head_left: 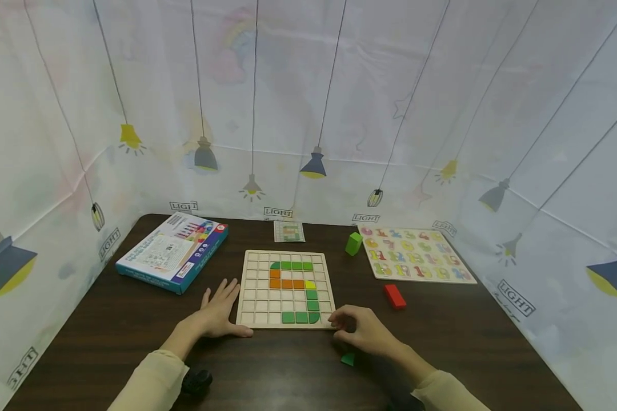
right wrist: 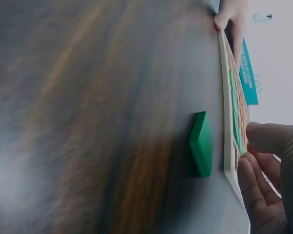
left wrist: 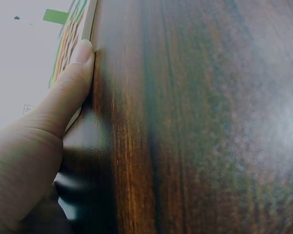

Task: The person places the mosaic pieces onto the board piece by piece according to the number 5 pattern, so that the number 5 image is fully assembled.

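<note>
A wooden grid board (head_left: 260,308) lies in front of me, with green tiles (head_left: 296,266), orange tiles (head_left: 286,283) and one yellow tile (head_left: 310,284) forming an S-like line. My left hand (head_left: 217,311) rests at its near left corner, fingers spread. In the left wrist view the left thumb (left wrist: 80,63) touches the board's edge. My right hand (head_left: 362,330) hovers at the near right corner, its fingers loosely bent with a gap to the thumb. Nothing shows between them. Below that hand a loose green block (right wrist: 201,144) lies on the table.
A blue and white game box (head_left: 172,251) lies at the back left. Behind the board is a small pattern card (head_left: 289,232). A light green block (head_left: 353,244), a red block (head_left: 395,297) and a number board (head_left: 416,254) are to the right. A patterned curtain (head_left: 298,103) surrounds the dark table (head_left: 267,371).
</note>
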Demonstrator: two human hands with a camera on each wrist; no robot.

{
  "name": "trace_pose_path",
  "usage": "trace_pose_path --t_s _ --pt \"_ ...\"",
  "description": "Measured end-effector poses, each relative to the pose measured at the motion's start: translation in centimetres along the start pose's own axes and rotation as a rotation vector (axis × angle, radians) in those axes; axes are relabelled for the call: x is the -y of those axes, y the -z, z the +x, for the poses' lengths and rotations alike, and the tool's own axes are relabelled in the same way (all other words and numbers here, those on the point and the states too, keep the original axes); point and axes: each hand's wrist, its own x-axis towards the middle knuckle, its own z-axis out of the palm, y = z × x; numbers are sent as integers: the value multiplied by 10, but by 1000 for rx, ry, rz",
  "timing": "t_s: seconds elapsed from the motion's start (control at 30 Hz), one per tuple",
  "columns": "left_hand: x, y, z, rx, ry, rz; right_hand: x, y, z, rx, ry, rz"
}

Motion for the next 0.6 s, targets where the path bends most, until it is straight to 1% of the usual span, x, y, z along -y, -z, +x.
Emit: trace_pose_path --t_s 0.23,0.43,0.6 --pt "-1 2 -2 -6 8 2 -7 4 -12 39 -23 5" --pt "-1 3 -1 -7 5 -1 -10 9 -20 90 -37 46" --pt "-2 4 -1 -7 -2 2 -10 13 -25 182 -46 85"
